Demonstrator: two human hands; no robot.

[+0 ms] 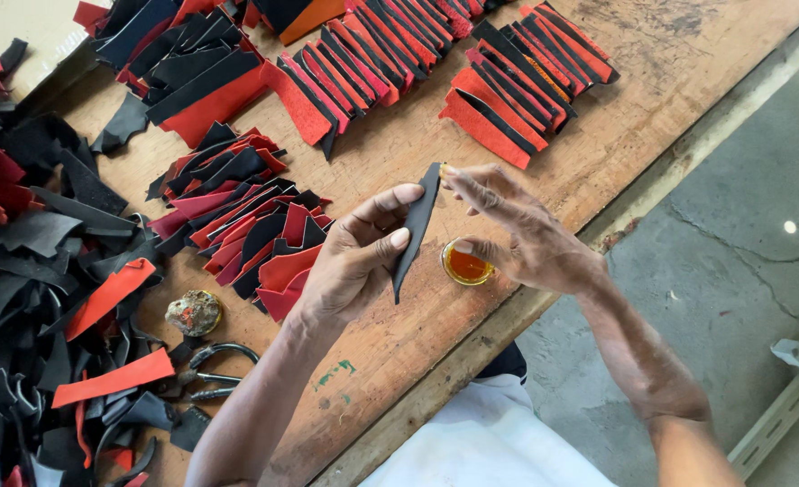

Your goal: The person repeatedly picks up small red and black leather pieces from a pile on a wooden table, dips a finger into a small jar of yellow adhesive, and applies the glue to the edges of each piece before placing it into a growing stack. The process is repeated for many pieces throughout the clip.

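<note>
My left hand [356, 257] grips a narrow black leather strip [417, 225], pinched between thumb and fingers and held upright above the wooden table [399, 343]. My right hand [517, 230] touches the strip's top end with a fingertip; its other fingers are spread. Just below the right hand sits a small round tin of amber glue [464, 265], near the table's front edge.
Rows of overlapped red and black leather pieces [517, 81] lie at the far side, with another heap [246, 225] left of my hands. A pile of loose scraps [30, 298], a crusted lid [193, 312] and black-handled scissors [210, 370] lie at the left. Concrete floor [742, 225] lies at the right.
</note>
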